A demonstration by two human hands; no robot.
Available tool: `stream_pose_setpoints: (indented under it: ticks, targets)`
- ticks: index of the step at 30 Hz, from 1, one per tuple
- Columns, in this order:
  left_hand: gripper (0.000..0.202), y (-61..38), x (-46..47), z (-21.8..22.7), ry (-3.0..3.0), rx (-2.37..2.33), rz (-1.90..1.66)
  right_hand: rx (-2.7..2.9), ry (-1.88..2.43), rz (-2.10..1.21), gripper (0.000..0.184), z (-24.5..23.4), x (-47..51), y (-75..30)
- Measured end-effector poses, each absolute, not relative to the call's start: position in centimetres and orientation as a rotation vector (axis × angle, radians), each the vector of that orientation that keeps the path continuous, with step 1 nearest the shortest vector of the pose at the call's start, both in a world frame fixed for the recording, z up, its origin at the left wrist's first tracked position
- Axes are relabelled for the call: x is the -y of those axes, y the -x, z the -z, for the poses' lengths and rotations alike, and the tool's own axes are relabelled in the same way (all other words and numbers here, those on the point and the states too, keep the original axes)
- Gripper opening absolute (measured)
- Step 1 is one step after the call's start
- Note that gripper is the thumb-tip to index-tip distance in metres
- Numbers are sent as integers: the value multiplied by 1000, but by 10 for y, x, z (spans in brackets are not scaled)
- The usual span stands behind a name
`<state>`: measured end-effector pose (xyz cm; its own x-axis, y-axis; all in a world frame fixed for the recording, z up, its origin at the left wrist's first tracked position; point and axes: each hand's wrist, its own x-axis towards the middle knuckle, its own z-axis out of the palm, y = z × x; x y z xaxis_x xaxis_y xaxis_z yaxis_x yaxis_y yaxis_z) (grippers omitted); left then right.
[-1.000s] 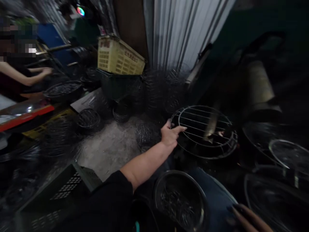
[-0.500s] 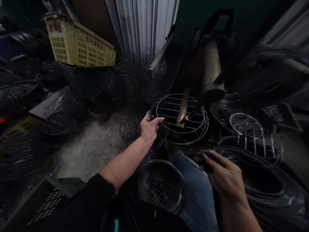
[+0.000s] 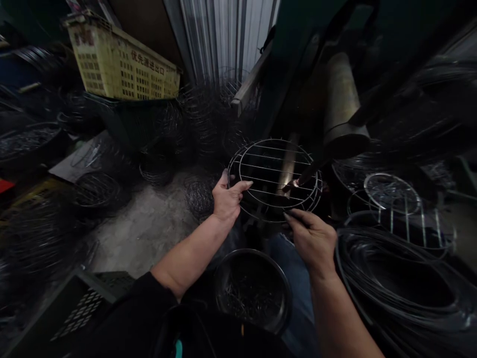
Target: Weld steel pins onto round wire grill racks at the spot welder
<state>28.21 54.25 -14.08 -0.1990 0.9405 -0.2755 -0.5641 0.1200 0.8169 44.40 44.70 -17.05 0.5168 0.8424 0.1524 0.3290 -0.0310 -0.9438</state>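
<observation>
A round wire rack [image 3: 261, 180] with two rings and parallel bars sits tilted in front of me. My left hand [image 3: 227, 199] grips its left edge, thumb over the top. My right hand [image 3: 313, 238] is closed in a pinch at the near right rim; whatever lies between its fingertips is too small and dark to make out. A dark rod with a glinting tip [image 3: 295, 183] reaches down to the rack's right side. Below the bars stands a brass-coloured post [image 3: 287, 166]. A metal bowl [image 3: 286, 283] with short wire pieces [image 3: 248, 301] rests by my lap.
A thick metal cylinder [image 3: 343, 99] juts out above the rack on the right. Coiled wire [image 3: 357, 263] and another barred rack [image 3: 407, 221] lie at the right. A yellow crate [image 3: 122, 64] stands back left, and a green crate [image 3: 74, 308] front left.
My right hand has moved up and left from beside my knee to the rack's near rim. My left hand keeps its grip, and the rack has hardly shifted.
</observation>
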Motion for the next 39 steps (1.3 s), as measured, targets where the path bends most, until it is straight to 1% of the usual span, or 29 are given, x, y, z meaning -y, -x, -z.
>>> stream_pose_setpoints:
  ticks: [4,6,11,18,30,35,39]
  targets:
    - [47,-283,-543,146,-484,-1051,-1395,793,1613,-570,35,169,-450,-433]
    - [46,-281,-540,143,-498,-1043,-1400,746,1574,-549,36,169,-448,-427]
    - [50,-279,-537,135,-509,-1006,-1390,736,1541,-400,34,173,-442,-421]
    - [50,-284,-558,135,-501,-986,-1333,655,1424,-516,30,166,-458,-423]
    - [47,-284,-580,136,-530,-977,-1323,653,1405,-530,28,159,-471,-424]
    - [45,-288,-584,129,-506,-1017,-1307,640,1378,-516,26,158,-476,-427]
    - [56,-293,-587,124,-457,-1069,-1298,600,1350,-547,24,157,-481,-428]
